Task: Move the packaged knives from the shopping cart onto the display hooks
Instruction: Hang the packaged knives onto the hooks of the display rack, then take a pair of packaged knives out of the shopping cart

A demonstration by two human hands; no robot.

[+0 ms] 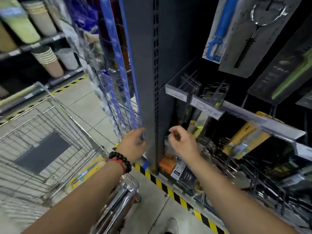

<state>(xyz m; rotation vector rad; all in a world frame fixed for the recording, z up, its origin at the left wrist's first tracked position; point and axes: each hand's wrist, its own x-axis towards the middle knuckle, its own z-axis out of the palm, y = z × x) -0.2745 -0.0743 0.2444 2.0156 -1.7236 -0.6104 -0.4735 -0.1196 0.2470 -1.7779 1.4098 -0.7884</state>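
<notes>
The wire shopping cart (50,119) stands at the left, and a yellow packaged knife (86,174) lies in its near end, partly behind my left forearm. My left hand (133,144), with a bead bracelet on its wrist, hovers in front of the grey shelf upright (146,81) with relaxed fingers and holds nothing. My right hand (180,142) is raised just right of the upright, its fingers loosely curled and empty. Beyond it, display hooks (190,81) carry packaged knives, among them a yellow pack (244,137).
A price rail (236,108) juts out above the lower hooks. Packaged kitchen tools, a blue peeler (217,31) among them, hang higher up. Black-and-yellow tape (170,191) marks the shelf's base. Paper cups (47,59) fill the far-left shelves. The cart's chrome handle (125,191) is below my left arm.
</notes>
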